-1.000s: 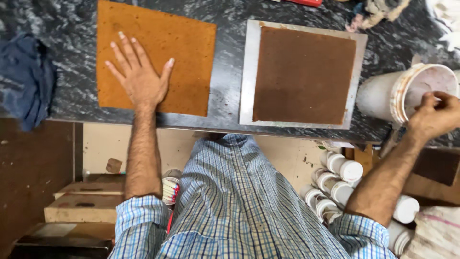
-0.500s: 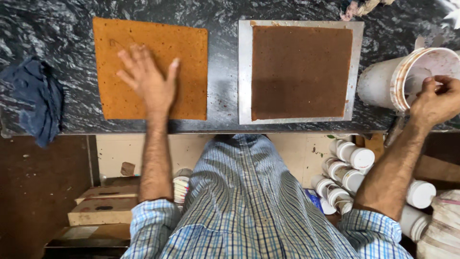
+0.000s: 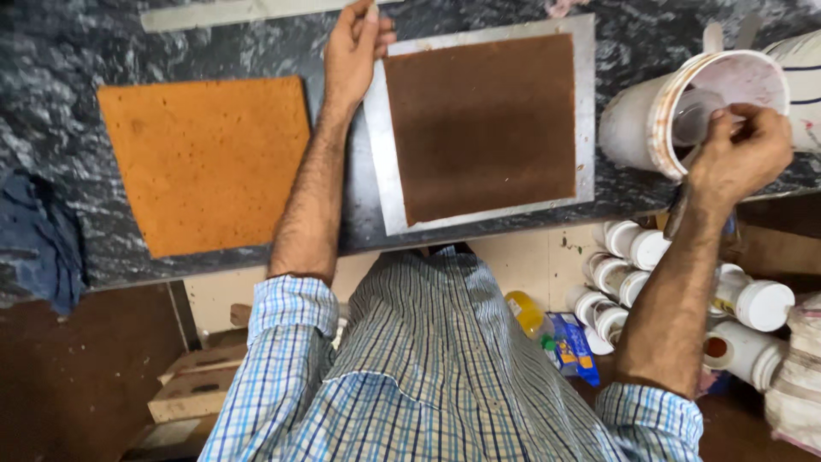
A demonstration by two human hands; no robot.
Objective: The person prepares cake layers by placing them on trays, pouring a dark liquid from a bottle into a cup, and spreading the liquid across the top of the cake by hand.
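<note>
While the head camera looks straight down over a checked blue shirt (image 3: 428,368), the left hand (image 3: 355,51) lies at the far left corner of a square metal tray (image 3: 376,171), fingers held together and curled lightly over the tray's edge, touching it. On that tray lies a dark brown square sheet of cake (image 3: 483,124), flat and covering most of the metal, with a bare rim left around it. Well to the left of the left forearm, a lighter orange-brown sheet of cake (image 3: 205,162) lies flat and slightly turned on the dark marbled counter (image 3: 51,85), apart from the tray. A blue cloth (image 3: 38,248) is bunched at the counter's near left edge.

At the right end of the counter, a white bucket (image 3: 637,128) is tipped so its mouth faces the person. The right hand (image 3: 740,158) is at that mouth, fingers drawn together as if pinching something small at the rim; what it grips cannot be made out. A dark handle-like shape hangs just below this hand. Beneath the counter on the right, several white capped jars (image 3: 650,248) lie stacked on their sides, with a yellow bottle (image 3: 526,312) and a blue packet (image 3: 577,346) near them. Cardboard boxes (image 3: 205,381) sit low at the left.
</note>
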